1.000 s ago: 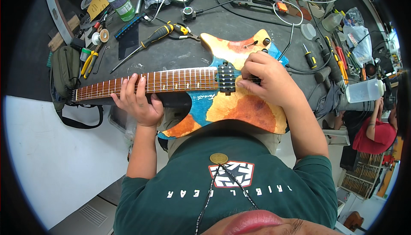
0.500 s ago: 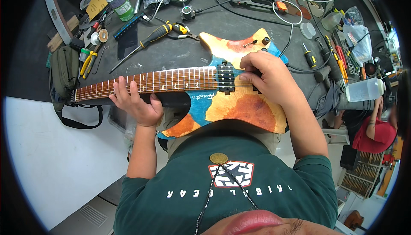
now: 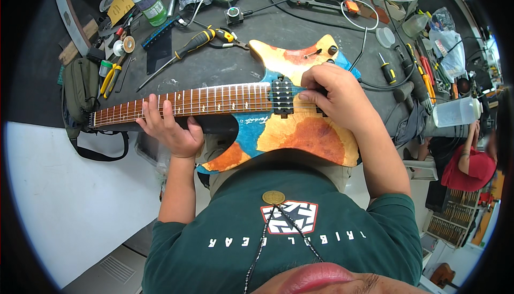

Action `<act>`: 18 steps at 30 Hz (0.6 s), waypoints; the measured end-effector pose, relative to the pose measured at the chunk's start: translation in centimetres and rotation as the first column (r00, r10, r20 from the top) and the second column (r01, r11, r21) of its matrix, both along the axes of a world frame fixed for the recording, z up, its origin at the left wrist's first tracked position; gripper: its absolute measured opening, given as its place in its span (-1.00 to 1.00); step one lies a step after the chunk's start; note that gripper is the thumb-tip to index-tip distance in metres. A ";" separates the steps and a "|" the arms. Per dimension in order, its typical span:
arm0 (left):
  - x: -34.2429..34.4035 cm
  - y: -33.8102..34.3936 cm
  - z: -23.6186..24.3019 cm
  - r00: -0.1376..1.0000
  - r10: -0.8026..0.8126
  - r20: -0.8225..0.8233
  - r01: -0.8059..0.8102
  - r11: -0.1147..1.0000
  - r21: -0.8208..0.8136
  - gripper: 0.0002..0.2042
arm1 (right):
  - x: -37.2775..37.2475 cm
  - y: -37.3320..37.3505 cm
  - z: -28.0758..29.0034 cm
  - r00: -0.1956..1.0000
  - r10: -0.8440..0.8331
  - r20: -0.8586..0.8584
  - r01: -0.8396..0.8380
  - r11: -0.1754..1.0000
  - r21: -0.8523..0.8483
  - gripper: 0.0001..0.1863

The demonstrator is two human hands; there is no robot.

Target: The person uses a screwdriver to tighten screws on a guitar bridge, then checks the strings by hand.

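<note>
An electric guitar [image 3: 300, 133] with a blue, yellow and rust-brown body lies across my lap, its neck stretching left. My left hand [image 3: 174, 131] is at the neck [image 3: 198, 101], fingers stretched over the strings from the near side and thumb held apart. Over the strings by the bridge, my right hand [image 3: 332, 93] is closed, thumb and fingertips together. Whether a pick is between them is hidden. A black pickup [image 3: 282, 96] shows just left of those fingers. Black knobs [image 3: 332, 50] sit on the far side of the body, and a cable [image 3: 385, 87] runs off to the right.
On the dark bench beyond the guitar lie a yellow-black screwdriver [image 3: 195, 43], pliers [image 3: 111, 80], a small round-faced device [image 3: 234, 16] and a bottle with green liquid [image 3: 147, 2]. Several hand tools and a clear container [image 3: 455, 113] stand right. A person in red [image 3: 468, 168] is farther right.
</note>
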State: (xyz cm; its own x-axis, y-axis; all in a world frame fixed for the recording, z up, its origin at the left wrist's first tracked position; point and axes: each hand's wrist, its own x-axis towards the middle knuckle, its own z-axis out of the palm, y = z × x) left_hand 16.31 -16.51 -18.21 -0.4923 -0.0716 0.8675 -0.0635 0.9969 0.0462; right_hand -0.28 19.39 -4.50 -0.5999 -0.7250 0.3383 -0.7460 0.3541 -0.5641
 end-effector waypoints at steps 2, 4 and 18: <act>0.0 0.0 0.0 1.000 -0.005 -0.003 0.005 1.000 0.002 -0.20 | 0.0 0.0 0.0 1.000 -0.007 0.007 0.007 1.000 -0.001 -0.71; 0.1 0.0 0.1 1.000 0.004 0.012 -0.004 1.000 -0.002 -0.20 | 0.0 0.0 0.1 1.000 -0.009 0.023 0.009 1.000 0.011 -0.71; 0.1 0.4 0.5 0.997 0.031 0.072 -0.030 0.999 -0.009 -0.36 | 0.4 -0.5 0.2 0.999 -0.025 -0.024 0.025 0.999 -0.027 -0.72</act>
